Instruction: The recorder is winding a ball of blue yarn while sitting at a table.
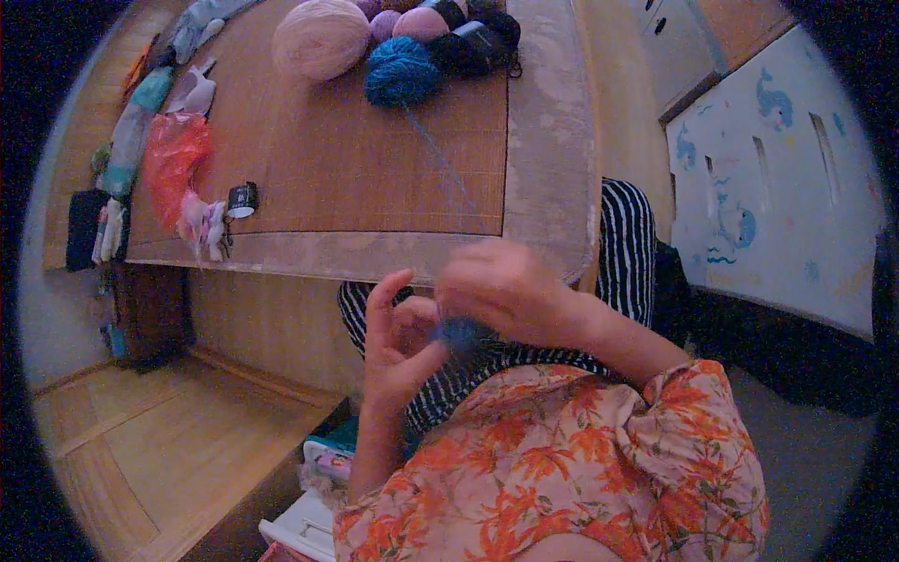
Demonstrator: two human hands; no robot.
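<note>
A small blurred bundle of blue yarn (462,333) is at the fingertips of my left hand (393,337), in front of my lap. My left thumb presses against it and the index finger points up. Just above the bundle, my right hand (502,288) is curled and blurred by motion. A thin blue strand (446,165) runs from a larger blue yarn ball (400,72) on the bed mat to my right hand, which appears to pinch it. The right fingertips are partly hidden.
A large pale pink yarn ball (321,38), a black yarn ball (477,49) and several others sit at the mat's far side. To the left lie a red plastic bag (175,161) and a black paper band (243,199). A white drawer unit (302,523) stands low beside me.
</note>
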